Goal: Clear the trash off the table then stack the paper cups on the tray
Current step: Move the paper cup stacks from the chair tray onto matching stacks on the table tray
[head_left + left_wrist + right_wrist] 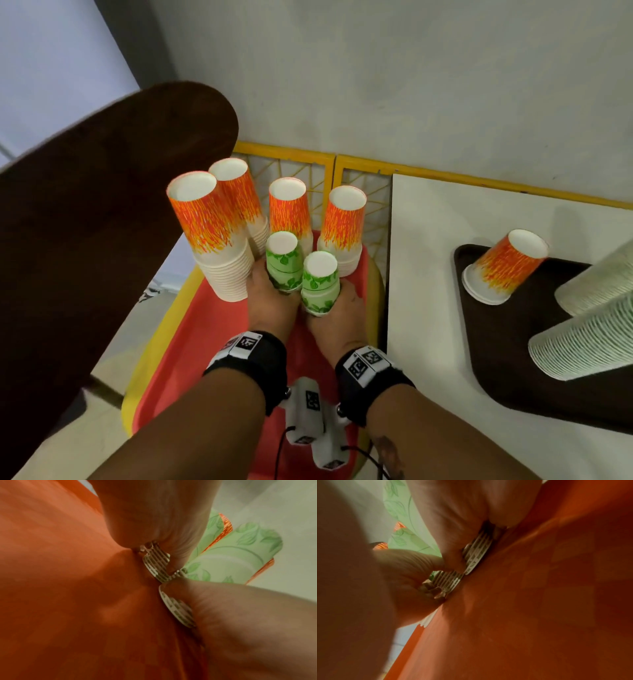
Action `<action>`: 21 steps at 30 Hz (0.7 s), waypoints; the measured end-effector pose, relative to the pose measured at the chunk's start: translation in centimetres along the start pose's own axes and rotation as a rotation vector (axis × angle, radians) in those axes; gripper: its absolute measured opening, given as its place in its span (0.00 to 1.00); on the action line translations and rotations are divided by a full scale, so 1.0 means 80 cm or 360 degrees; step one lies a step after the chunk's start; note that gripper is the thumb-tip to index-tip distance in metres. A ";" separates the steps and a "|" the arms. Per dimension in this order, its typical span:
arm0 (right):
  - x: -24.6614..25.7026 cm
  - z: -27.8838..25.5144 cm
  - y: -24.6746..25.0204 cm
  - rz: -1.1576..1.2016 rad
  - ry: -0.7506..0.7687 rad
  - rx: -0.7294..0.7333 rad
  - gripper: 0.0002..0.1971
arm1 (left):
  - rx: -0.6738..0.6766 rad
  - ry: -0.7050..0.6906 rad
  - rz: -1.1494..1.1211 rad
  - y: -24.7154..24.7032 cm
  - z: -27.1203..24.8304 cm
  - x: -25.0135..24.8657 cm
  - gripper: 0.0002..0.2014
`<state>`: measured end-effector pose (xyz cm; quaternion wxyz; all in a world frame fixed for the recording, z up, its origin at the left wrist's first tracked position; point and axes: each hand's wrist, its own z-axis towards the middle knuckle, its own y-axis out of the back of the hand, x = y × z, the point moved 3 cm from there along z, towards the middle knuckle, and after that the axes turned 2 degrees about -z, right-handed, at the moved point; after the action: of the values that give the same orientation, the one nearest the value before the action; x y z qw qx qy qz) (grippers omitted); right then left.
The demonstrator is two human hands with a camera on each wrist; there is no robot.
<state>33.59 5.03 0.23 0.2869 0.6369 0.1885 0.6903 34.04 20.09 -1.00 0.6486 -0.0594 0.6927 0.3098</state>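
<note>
Two short stacks of green leaf-print paper cups stand upside down on a red tray [205, 342]. My left hand [274, 291] grips the left green stack [283, 260] near its rims. My right hand [339, 298] grips the right green stack [320, 284] the same way. The two stacks are side by side, almost touching. Several taller stacks of orange flame-print cups [212, 233] stand upside down behind them on the tray. In the left wrist view my fingers press on ribbed cup rims [156, 563] against the red tray [60, 574]. The right wrist view shows green cups [402, 536] and the tray [556, 601].
On the right, a white table [445, 222] carries a dark brown tray [507, 359] with an orange cup stack [503, 267] and two long pale cup stacks [589, 335] lying on it. A dark brown curved board [102, 222] rises at left. A yellow lattice rail [284, 164] runs behind.
</note>
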 end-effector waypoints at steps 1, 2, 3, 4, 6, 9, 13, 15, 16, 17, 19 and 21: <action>-0.001 -0.001 0.001 0.0010 -0.0005 0.0013 0.30 | 0.0017 -0.0018 -0.0033 0.001 -0.002 -0.005 0.35; -0.001 -0.003 0.002 0.0012 0.0000 0.0030 0.32 | 0.0021 -0.0025 -0.0080 0.003 -0.006 -0.013 0.33; -0.001 -0.005 0.003 0.0006 0.0001 0.0055 0.33 | 0.0031 -0.0038 -0.0114 0.004 -0.009 -0.018 0.32; -0.001 -0.008 0.004 0.0001 0.0007 0.0070 0.35 | 0.0046 -0.0045 -0.0129 0.003 -0.010 -0.018 0.32; -0.002 -0.011 0.008 0.0008 0.0019 0.0058 0.34 | 0.0072 -0.0088 -0.0149 0.004 -0.014 -0.020 0.35; 0.003 -0.019 0.027 0.0062 0.0036 0.0038 0.30 | 0.0095 -0.0133 -0.0104 0.002 -0.013 -0.018 0.35; 0.012 -0.033 0.059 0.0227 0.0080 0.0091 0.31 | 0.0172 -0.0214 0.0026 -0.001 -0.013 -0.010 0.28; 0.025 -0.038 0.090 0.0319 0.0129 0.0059 0.29 | 0.0246 -0.0255 0.0009 -0.002 -0.015 -0.011 0.25; 0.033 -0.041 0.111 0.0356 0.0171 0.0029 0.27 | 0.0274 -0.0278 -0.0011 -0.002 -0.019 -0.017 0.23; 0.042 -0.045 0.136 0.0374 0.0226 -0.0016 0.25 | 0.0290 -0.0314 -0.0037 -0.002 -0.026 -0.023 0.21; 0.058 -0.054 0.194 0.0401 0.0307 -0.0092 0.25 | 0.0292 -0.0386 -0.0089 0.000 -0.039 -0.033 0.18; 0.067 -0.064 0.259 0.0490 0.0353 -0.0154 0.27 | 0.0310 -0.0461 -0.0099 0.003 -0.056 -0.045 0.18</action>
<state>25.17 -6.87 16.75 0.1857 0.5637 0.0858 0.8002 30.64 16.88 2.33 0.7535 0.0276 0.6167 0.2264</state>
